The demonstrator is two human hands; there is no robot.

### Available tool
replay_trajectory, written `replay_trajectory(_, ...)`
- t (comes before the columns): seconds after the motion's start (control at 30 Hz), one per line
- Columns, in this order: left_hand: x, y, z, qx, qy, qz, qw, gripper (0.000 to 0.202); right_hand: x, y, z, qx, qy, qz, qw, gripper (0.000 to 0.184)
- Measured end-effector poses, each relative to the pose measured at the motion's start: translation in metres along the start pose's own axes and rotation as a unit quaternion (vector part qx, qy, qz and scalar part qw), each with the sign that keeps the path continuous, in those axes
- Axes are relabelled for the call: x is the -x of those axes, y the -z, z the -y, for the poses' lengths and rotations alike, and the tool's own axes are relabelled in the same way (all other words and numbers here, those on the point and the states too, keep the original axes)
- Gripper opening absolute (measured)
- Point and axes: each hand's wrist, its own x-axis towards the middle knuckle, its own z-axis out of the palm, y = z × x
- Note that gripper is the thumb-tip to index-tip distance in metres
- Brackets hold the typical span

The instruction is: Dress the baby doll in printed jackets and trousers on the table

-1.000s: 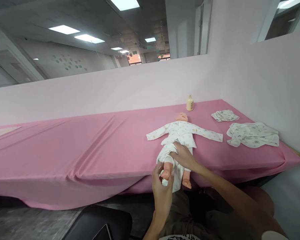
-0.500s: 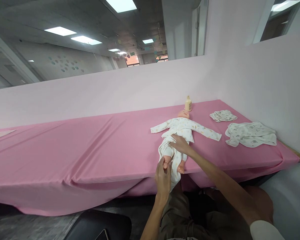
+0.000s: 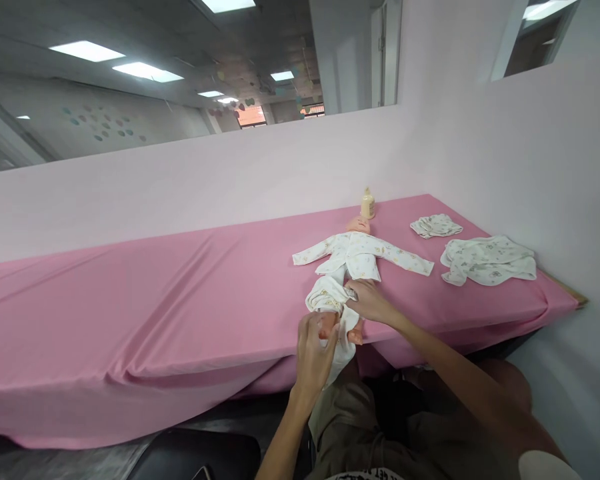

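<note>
A baby doll (image 3: 359,225) lies on its back, head toward the wall, dressed in a white patterned top (image 3: 353,248) with both sleeves spread wide. White baby trousers (image 3: 326,292) are bunched around one of its legs, and part of the cloth hangs over the table's front edge. My left hand (image 3: 314,350) is closed around the doll's foot on that leg. Fingers of my right hand (image 3: 371,301) pinch the bunched trousers beside the leg. The doll's other foot (image 3: 356,332) lies bare near the edge, below my right hand.
A pink cloth (image 3: 205,293) covers the long table against the wall. Behind the doll's head stands a cream pump bottle (image 3: 367,204). Folded patterned clothes (image 3: 436,226) and a larger white garment (image 3: 490,260) lie to the right. A black seat (image 3: 195,457) is below at left.
My right hand has come down the leg toward the foot, drawing the trousers along. My left hand has shifted its hold around the foot. The whole view has turned slightly right.
</note>
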Motion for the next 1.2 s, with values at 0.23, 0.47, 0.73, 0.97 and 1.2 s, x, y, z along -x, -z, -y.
replay_trajectory(0.23, -0.106, 0.000, -0.038, -0.152, -0.076, 0.306, 0.937, 0.034, -0.015, -0.009, 0.015, -0.191, 0.043, 0.005, 0.981, 0.016)
replay_trajectory(0.47, -0.158, 0.011, -0.034, -0.219, -0.048, 0.423, 0.878, 0.041, 0.006, -0.004, 0.007, -0.166, -0.029, -0.028, 0.985, 0.043)
replay_trajectory(0.73, -0.177, 0.028, -0.013, -0.081, 0.165, 0.425, 0.886, 0.035, 0.111, -0.091, 0.014, 0.022, -0.137, -0.121, 0.983, 0.022)
replay_trajectory(0.97, -0.176, 0.007, -0.041, -0.273, 0.092, 0.579, 0.762, 0.042, 0.103, -0.139, 0.002, -0.115, -0.190, -0.201, 0.954, 0.015)
replay_trajectory(1.2, -0.183, 0.007, -0.046, -0.233, 0.034, 0.603, 0.762, 0.032, 0.113, -0.084, 0.018, -0.396, -0.163, -0.120, 0.896, 0.030)
